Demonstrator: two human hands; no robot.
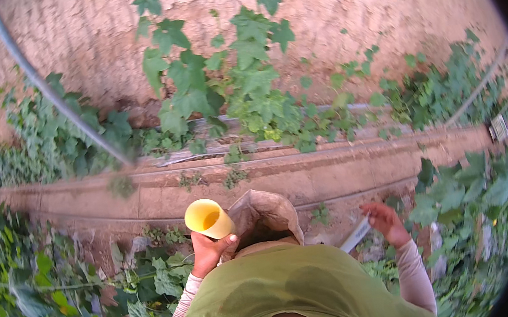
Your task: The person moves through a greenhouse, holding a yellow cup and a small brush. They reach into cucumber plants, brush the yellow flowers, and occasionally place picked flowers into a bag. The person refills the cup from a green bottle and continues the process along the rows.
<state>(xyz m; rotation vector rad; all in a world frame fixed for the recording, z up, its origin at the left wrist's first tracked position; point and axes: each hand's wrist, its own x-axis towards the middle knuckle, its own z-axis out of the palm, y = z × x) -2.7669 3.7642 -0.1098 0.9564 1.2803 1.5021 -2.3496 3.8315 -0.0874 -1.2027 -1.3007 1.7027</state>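
My left hand (pixel 208 254) grips a yellow cup (pixel 199 212) near its base. The cup's open mouth is tilted towards the camera, and a darker yellow patch shows inside it. Just right of the cup, an open-mouthed woven sack or bag (pixel 284 207) hangs at the front of my body; its inside is dark. My right hand (pixel 384 221), out to the right, pinches the upper end of a flat white strip (pixel 356 234) bearing writing. The strip slants down towards the green shirt (pixel 288 282), which hides part of the bag.
Leafy climbing plants (pixel 254 82) grow against an earthen wall (pixel 349 4) ahead. A narrow paved path (pixel 342 178) crosses in front of me. A curved metal pole (pixel 55 92) leans at the left. Dense foliage stands at the lower left and right (pixel 478 245).
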